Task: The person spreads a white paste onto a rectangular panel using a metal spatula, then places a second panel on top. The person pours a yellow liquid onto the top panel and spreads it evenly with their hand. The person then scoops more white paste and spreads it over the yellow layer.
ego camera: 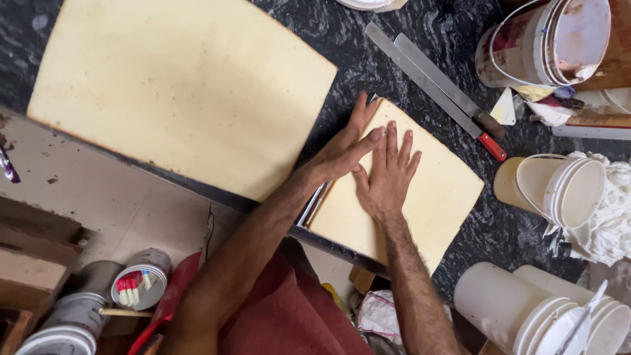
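Observation:
A small square slab of pale yellow sponge cake [434, 197] lies on the dark marble counter [355, 39], near its front edge. My right hand [386, 176] rests flat on top of the slab with its fingers spread. My left hand [345, 148] lies flat along the slab's left edge, fingers stretched out and touching the cake. Neither hand holds anything. A thin metal tray edge [314, 205] shows beside the slab under my left wrist.
A much larger sponge sheet [177, 85] covers the counter's left part. Two long knives [434, 82] lie behind the small slab. White buckets stand at the right [559, 190], [519, 309], [545, 46], next to a white creamy mass [611, 217]. Tins [139, 279] sit on the floor below.

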